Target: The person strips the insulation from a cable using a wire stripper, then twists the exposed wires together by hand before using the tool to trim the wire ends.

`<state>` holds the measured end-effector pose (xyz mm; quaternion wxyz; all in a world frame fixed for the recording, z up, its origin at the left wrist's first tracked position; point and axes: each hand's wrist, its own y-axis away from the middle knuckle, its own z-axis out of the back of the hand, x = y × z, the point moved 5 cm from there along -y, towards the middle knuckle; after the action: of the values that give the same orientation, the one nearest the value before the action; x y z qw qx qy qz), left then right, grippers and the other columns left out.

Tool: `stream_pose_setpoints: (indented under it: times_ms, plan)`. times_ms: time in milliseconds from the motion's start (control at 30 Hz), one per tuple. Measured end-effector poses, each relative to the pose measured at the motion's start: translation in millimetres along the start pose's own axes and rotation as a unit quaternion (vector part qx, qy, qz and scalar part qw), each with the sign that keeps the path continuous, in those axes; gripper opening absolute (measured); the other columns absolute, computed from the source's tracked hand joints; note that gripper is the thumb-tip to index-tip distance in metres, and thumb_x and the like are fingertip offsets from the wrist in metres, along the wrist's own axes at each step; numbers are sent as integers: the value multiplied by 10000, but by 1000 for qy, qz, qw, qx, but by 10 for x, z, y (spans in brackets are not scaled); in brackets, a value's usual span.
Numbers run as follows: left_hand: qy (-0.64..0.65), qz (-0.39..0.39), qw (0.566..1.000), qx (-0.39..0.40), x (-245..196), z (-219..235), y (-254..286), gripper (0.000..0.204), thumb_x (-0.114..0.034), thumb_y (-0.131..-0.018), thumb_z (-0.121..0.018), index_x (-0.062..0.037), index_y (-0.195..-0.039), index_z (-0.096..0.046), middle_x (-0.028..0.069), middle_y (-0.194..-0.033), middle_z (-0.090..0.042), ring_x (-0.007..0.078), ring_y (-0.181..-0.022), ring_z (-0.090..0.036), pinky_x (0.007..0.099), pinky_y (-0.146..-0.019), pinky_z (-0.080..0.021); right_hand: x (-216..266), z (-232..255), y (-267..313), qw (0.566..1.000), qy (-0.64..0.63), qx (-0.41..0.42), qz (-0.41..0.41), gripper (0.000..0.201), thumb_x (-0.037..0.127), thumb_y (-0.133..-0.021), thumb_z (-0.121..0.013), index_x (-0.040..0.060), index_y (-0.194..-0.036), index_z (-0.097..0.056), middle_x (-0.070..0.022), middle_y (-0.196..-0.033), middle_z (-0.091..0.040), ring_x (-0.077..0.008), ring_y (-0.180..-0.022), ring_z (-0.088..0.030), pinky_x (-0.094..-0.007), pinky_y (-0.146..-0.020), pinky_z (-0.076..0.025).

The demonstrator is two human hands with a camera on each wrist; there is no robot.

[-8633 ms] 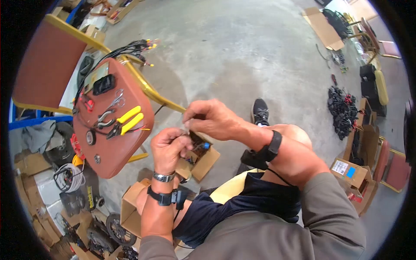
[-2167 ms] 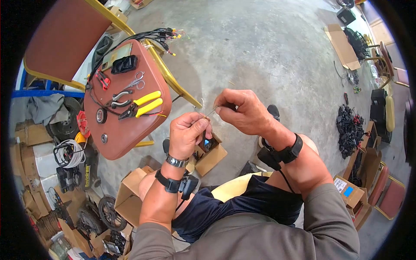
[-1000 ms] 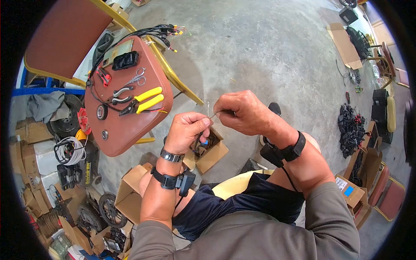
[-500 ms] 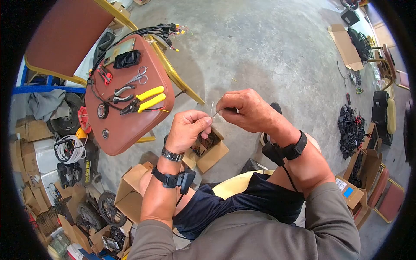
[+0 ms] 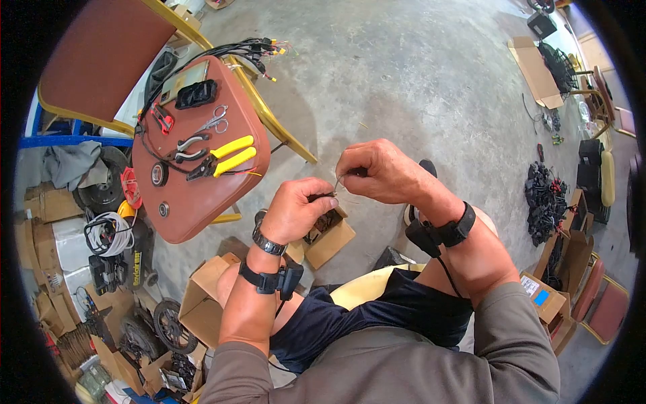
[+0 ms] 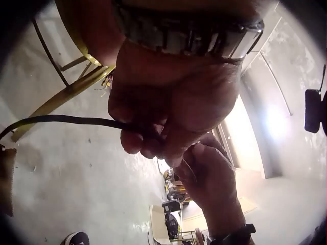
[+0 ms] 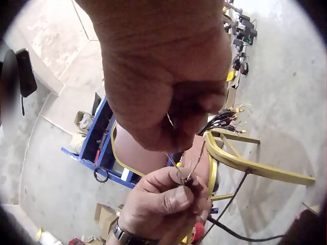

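My left hand [image 5: 299, 205] grips a black cable [image 6: 66, 121] whose end sticks out of its fist toward the right hand. My right hand [image 5: 373, 172] pinches a thin bare wire strand [image 7: 196, 158] that runs down to the left hand's fingertips [image 7: 179, 191]. The two hands are almost touching, held above an open cardboard box [image 5: 326, 232] on the floor. In the left wrist view the cable trails off to the left under the fist [image 6: 168, 107].
A brown chair seat [image 5: 195, 182] at the left carries yellow-handled pliers [image 5: 222, 155], scissors [image 5: 212, 122], a red tool and a black wire harness [image 5: 249, 50]. Cardboard boxes [image 5: 205, 306], wheels and cable coils crowd the lower left. A pile of black parts [image 5: 542, 198] lies at the right.
The left hand has dropped a little and turned, so the black cable end now shows between the hands. The right hand has stayed close, still pinching the strand.
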<state>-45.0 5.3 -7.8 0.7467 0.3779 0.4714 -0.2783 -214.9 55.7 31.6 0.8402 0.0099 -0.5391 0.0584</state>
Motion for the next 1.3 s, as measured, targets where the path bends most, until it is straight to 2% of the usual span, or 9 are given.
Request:
stream_pose_setpoints:
  times_ms: [67,167,300,467,600,700,800,1000,1300]
  plan:
    - [-27,-8,1000,-5,-43,5,-2,157,-61,-797,-711,22,-928,-686,109,-806,-670,189,-715,-638,310,-678,-509,-26,-4,0,999,-27,3,-24,74,16,-761,-618,19,-830,-646,-72,-742,-622,-177,-672,-589,-322,-610,-464]
    - [-36,-44,998,8,-105,-2,-3,90,-32,-824,-713,19,-890,-678,30,-778,-639,105,-714,-610,270,-648,-505,-104,-16,1,994,-67,27,-85,82,18,-759,-612,22,-831,-651,-37,-719,-604,-122,-680,-565,-293,-607,-450]
    - [-13,-49,999,15,-78,-19,3,73,-15,-824,-699,26,-874,-664,32,-785,-621,113,-715,-612,278,-647,-507,-161,-61,16,978,-120,60,-157,76,24,-770,-605,27,-827,-655,11,-702,-580,-65,-695,-522,-261,-609,-431]
    - [-45,-72,996,28,-164,12,12,80,18,-804,-689,38,-864,-640,64,-834,-624,139,-764,-609,294,-686,-506,-183,-69,1,971,-154,57,-175,68,30,-776,-605,25,-822,-655,35,-721,-591,-48,-703,-502,-251,-619,-420]
    - [-23,-122,992,-1,-160,19,14,101,-21,-809,-686,19,-898,-659,94,-842,-639,196,-744,-624,313,-696,-500,-196,-65,2,962,-178,48,-200,61,36,-783,-609,23,-819,-657,43,-730,-595,-47,-718,-507,-242,-634,-415]
    - [23,-109,994,5,-158,27,31,92,-12,-815,-684,23,-894,-654,79,-837,-629,174,-747,-609,301,-694,-494,-254,-45,-4,951,-255,18,-176,65,41,-800,-604,18,-825,-660,42,-741,-600,-47,-733,-509,-237,-647,-409]
    - [44,-98,994,2,-153,56,42,76,-5,-821,-679,22,-887,-650,70,-826,-624,162,-744,-598,293,-694,-490,-212,0,-11,951,-250,-2,-183,122,100,-802,-615,8,-857,-672,7,-769,-618,-79,-739,-530,-271,-662,-438]
    - [31,-116,993,13,-158,26,36,57,-15,-838,-670,18,-876,-645,68,-818,-623,164,-740,-596,292,-696,-487,-74,-38,-8,952,-268,27,-145,145,103,-811,-666,2,-911,-697,-31,-847,-683,-102,-829,-607,-279,-771,-492]
    - [42,-120,992,25,-143,-13,34,74,-46,-855,-672,16,-887,-649,71,-826,-637,178,-753,-613,295,-710,-492,-77,-78,0,947,-278,40,-155,117,85,-810,-665,-3,-883,-695,-33,-814,-685,-97,-791,-606,-273,-742,-494]
